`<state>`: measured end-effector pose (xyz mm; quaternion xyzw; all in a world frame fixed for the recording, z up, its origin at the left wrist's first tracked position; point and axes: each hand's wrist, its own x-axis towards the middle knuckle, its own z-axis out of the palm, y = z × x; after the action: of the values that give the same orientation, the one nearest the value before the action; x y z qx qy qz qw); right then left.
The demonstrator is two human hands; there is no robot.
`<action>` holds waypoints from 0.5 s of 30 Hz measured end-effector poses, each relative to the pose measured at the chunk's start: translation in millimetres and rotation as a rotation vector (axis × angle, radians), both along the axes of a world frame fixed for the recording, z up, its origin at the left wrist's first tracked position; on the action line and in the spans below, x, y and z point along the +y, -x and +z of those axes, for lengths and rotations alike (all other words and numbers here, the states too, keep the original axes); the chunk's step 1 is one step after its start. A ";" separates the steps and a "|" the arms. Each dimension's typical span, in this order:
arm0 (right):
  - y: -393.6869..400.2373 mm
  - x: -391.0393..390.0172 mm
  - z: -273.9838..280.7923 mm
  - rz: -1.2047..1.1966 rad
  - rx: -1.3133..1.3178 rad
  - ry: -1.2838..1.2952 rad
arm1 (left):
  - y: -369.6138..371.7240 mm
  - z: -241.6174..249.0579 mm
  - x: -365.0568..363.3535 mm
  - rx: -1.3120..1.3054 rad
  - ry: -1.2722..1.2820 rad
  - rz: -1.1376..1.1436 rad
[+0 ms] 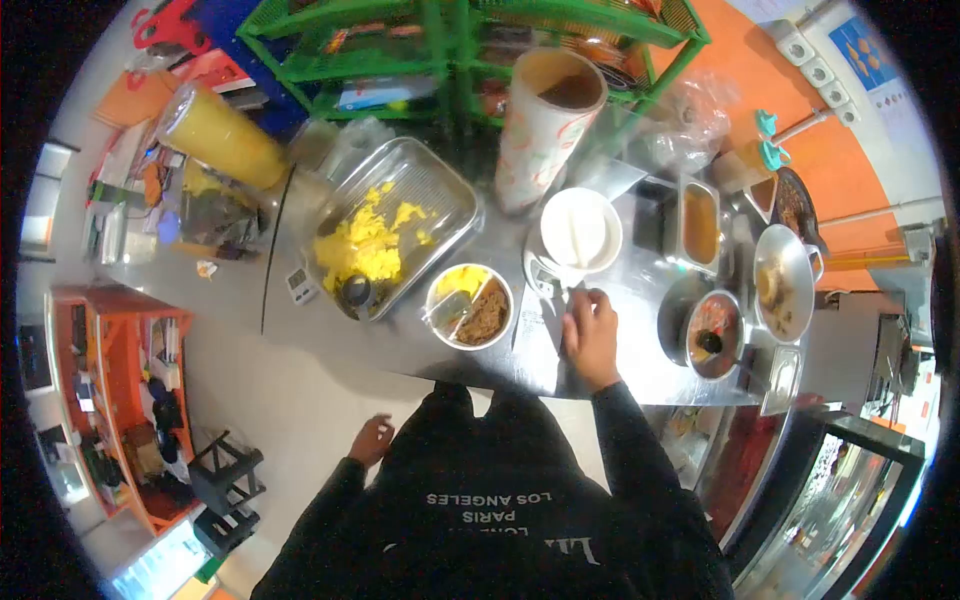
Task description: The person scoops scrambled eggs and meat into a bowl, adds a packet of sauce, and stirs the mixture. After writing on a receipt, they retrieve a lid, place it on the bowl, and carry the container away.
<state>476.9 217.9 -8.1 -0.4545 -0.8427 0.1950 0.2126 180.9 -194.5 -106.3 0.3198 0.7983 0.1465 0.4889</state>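
Observation:
My right hand (592,335) is at the steel counter, its fingers curled just below a white bowl (607,240). The bowl sits on a small digital scale (541,280), with a pale, long thing lying inside it. A thin dark piece reaches from the bowl toward my fingertips; what they pinch is too small to make out. Left of that hand stands a white paper bowl (432,318) with yellow food, brown shredded food and a clear piece that I cannot identify. My left hand (372,440) hangs beside my leg, holding nothing, fingers loosely apart.
A glass dish (455,185) of yellow food holds a dark round-headed utensil. Behind stands a tall stack of patterned cups (545,140). On the right are a metal tub of orange sauce (699,230), a pot (712,335) and a pan (785,285). Green racks (450,60) line the back.

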 end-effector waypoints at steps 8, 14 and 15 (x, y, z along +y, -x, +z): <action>15.8 -16.7 6.5 0.004 -0.196 -0.092 | 59.9 -63.2 -88.5 -0.297 0.593 -0.527; 19.3 -17.7 7.5 0.011 -0.354 -0.202 | 103.4 -134.7 -125.5 -0.092 0.105 -0.675; 20.1 -17.6 7.0 0.009 -0.361 -0.209 | 108.6 -135.2 -118.3 -0.114 0.076 -0.718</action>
<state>456.8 200.3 -1.1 -0.4540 -0.8847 0.0227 0.1033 72.3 -312.8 -241.5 0.5525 0.6117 -0.0467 0.5643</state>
